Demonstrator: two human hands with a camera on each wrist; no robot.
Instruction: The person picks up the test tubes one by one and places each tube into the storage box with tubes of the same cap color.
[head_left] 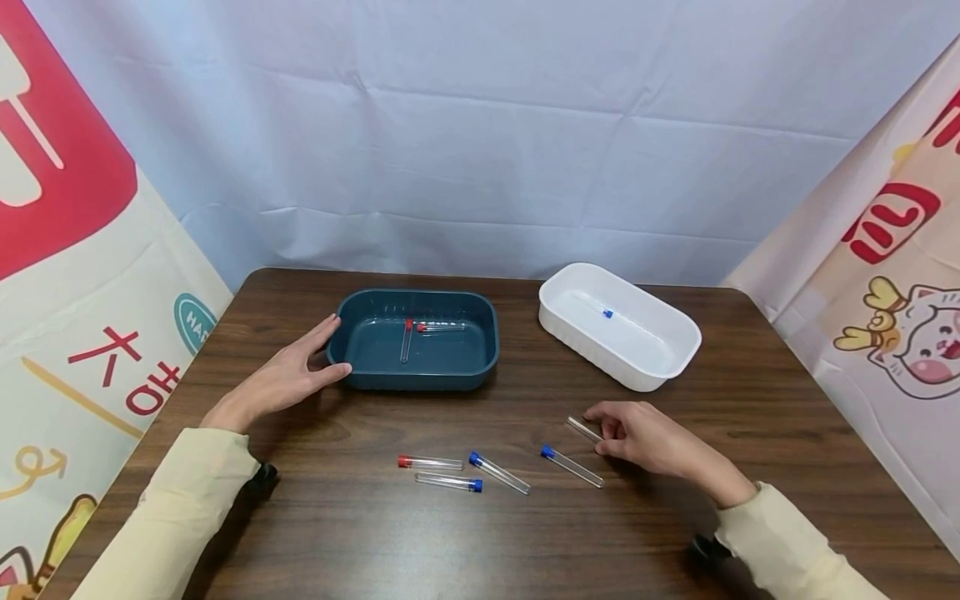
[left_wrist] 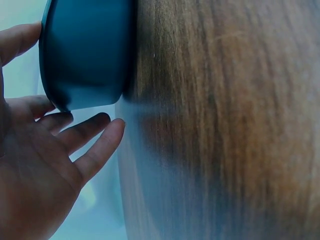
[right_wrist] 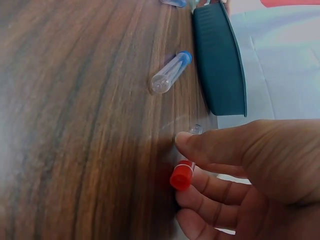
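Observation:
My left hand [head_left: 281,379] rests with fingers spread at the left end of a dark teal basin [head_left: 412,382], thumb and fingertips at its rim. Two red-capped test tubes [head_left: 406,342] lie inside that basin. At the right, my right hand [head_left: 648,437] pinches a clear test tube [head_left: 582,429] between thumb and fingers, low over the table. Its red cap [right_wrist: 182,176] shows in the right wrist view but is hidden by the hand in the head view. Just left of this hand lies a blue-capped test tube [head_left: 572,466].
Near the table's middle lie a red-capped tube [head_left: 431,462] and two blue-capped tubes [head_left: 501,473]. A white basin [head_left: 600,354] stands at the back right, angled, with one blue-capped tube [head_left: 592,305] in it. A pale cloth [head_left: 480,150] hangs behind the brown table [head_left: 337,533].

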